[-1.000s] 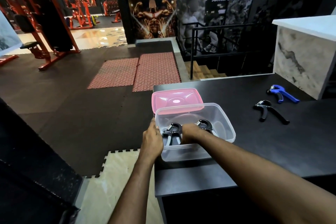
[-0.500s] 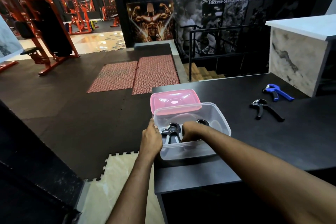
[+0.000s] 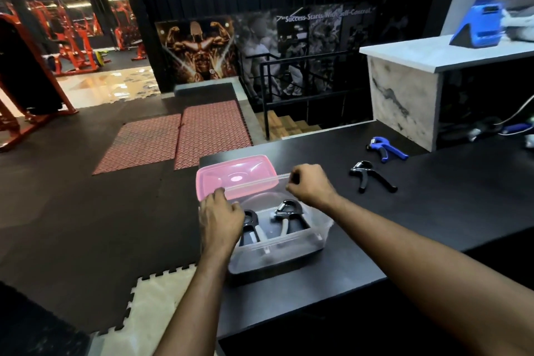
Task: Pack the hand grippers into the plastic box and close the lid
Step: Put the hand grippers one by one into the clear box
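Fingers (image 3: 291,179) on box (image 3: 289,251) rim — (both hands)

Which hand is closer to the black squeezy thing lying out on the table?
The right hand. It is at the box's far rim, just left of the black hand gripper on the table. The left hand is farther away, at the plastic box's left side.
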The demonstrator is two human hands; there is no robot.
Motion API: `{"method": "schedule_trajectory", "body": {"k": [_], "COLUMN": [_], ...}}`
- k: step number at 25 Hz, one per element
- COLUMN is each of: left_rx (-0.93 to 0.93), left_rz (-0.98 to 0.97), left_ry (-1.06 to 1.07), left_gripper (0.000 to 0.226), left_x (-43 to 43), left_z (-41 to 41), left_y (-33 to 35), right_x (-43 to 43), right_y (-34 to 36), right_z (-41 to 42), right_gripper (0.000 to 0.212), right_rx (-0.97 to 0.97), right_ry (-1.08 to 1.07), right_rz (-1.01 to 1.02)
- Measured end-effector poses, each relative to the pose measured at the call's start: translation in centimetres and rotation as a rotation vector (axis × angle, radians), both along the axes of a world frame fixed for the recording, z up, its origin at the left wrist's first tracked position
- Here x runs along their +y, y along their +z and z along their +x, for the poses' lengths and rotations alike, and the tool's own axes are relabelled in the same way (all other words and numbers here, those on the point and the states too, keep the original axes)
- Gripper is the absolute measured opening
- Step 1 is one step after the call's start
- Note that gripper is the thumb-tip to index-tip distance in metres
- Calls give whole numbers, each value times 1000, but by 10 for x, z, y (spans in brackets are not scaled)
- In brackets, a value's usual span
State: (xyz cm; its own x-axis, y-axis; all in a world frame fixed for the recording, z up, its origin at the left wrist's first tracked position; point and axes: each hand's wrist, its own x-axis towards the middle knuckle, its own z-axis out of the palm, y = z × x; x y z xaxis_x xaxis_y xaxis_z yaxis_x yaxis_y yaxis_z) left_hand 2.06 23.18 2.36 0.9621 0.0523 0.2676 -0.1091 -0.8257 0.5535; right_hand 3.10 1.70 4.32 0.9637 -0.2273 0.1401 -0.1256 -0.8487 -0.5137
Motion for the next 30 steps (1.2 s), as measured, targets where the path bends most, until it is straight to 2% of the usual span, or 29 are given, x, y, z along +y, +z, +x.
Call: {"method": "schedule_trajectory", "body": {"k": [3, 9, 14, 18, 21, 23, 26, 30], "left_rx": [-81, -128, -80, -1, 134, 176, 100, -95], "left_rz": [-10, -13, 107, 189, 336, 352, 226, 71], "left_ry": [-108, -332, -353, -235, -191, -111, -141, -24], "left_gripper": [40, 30, 29, 29, 30, 29, 22, 13], "left_x": [-48, -169, -250, -282, -287, -298, -316, -287], "left_z": [6, 15, 25, 42, 47, 43, 29, 27], "left_y": [13, -1, -25, -27, -25, -23, -20, -4], "right_x": [-51, -155, -233, -281, -292, -298, -289, -228], "right_y": [2, -12, -38, -64, -80, -92, -86, -61], "right_z": [2, 7, 27, 46, 53, 68, 68, 85], "right_gripper": [10, 8, 19, 12, 9, 6, 10, 12], "right_rx": [-44, 11, 44, 27, 4, -9, -68, -92], "right_ry": [-105, -186, -195, -168, -175, -118, -121, 262], "right_rz": [49, 116, 128, 182, 216, 249, 307, 324]}}
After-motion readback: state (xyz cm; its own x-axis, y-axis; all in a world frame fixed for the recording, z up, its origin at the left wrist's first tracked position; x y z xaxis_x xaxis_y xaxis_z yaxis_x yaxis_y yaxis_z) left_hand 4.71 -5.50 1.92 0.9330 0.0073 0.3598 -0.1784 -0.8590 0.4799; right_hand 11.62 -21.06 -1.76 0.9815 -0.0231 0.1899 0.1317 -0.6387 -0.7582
